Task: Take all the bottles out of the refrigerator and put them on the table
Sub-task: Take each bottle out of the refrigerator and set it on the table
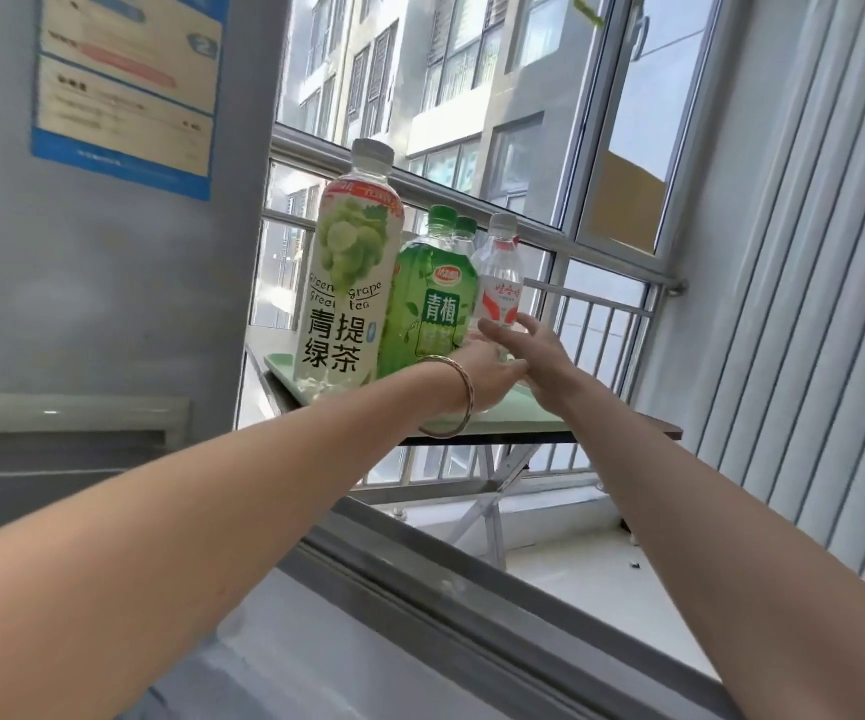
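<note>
on green tray (518, 410), left hand (490, 379) grips clear bottle (500, 275); right hand (534, 345) fingers spread.

1. You face a small folding table (622, 435) with a dark edge, standing just right of the grey refrigerator (108, 283).
2. A pale green tray (523, 410) lies flat on the table.
3. On the tray, nearest the refrigerator, a tall green grape tea bottle (347, 272) stands upright.
4. Just beside it, farther from the refrigerator, stands a green plum tea bottle (433, 298), with a second green-capped bottle (465, 227) behind.
5. Farthest from the refrigerator stands a clear bottle with a red and white label (499, 283).
</note>
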